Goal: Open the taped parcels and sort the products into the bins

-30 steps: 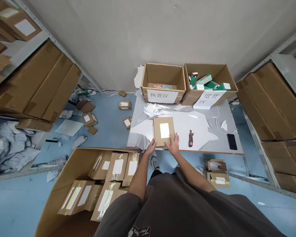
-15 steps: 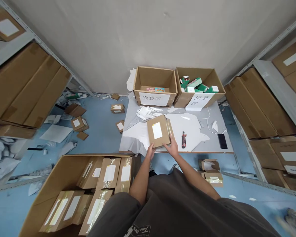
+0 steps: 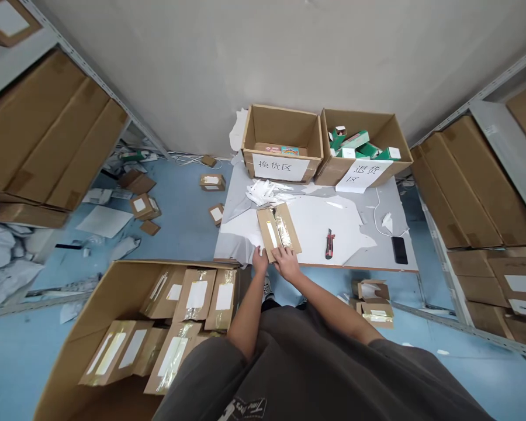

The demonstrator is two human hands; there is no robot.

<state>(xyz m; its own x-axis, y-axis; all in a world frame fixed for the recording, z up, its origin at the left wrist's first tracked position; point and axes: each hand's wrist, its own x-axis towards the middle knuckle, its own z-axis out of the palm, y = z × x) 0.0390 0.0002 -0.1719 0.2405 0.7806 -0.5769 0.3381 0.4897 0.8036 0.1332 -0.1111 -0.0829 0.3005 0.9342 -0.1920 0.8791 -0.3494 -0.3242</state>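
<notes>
A small cardboard box (image 3: pixel 291 227) is at the near edge of the table, its face with clear tape and a narrow white strip upward. My right hand (image 3: pixel 286 263) grips its near edge, fingers over the top. At the box's near left corner, my left hand (image 3: pixel 259 261) closes against the side; its fingertips are partly hidden. To the right of the box lies a red and black utility knife (image 3: pixel 329 244) on white paper (image 3: pixel 311 219). Crumpled white scraps (image 3: pixel 263 192) are just behind the box.
Two open cartons with paper signs stand at the table's back: the left carton (image 3: pixel 284 126) holds a few small packs, the right carton (image 3: pixel 377 123) several green boxes. A phone (image 3: pixel 399 250) lies at the right. A large carton (image 3: pixel 83 327) of taped boxes stands at my left.
The box has been turned over in my hands: its large white label faced up before, and now the taped seam does. My left hand has shifted slightly left.
</notes>
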